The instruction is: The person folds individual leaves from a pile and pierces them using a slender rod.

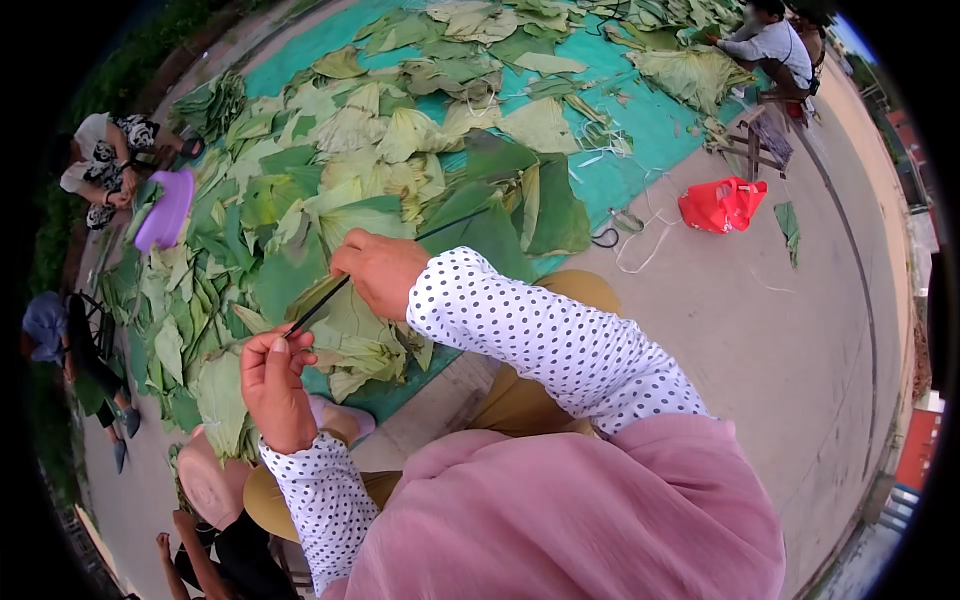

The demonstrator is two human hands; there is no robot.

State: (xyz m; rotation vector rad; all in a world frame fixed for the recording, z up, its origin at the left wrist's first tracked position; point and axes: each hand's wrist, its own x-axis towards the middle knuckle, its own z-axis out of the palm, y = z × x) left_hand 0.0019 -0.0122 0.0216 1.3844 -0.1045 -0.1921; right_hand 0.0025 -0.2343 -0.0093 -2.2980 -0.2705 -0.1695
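Observation:
A thin dark cord is stretched between my two hands. My left hand pinches its lower end between thumb and finger. Higher up and to the right, my right hand is closed on the same cord, and a dark length runs out beyond it over the leaves. Beneath both hands lie many large green leaves, some flat and some folded, on a teal sheet.
A red plastic bag sits on the pavement at right, beside white string and a wooden stool. A purple basin is at left. People sit at left, lower left and upper right. A pinkish round object is near my left arm.

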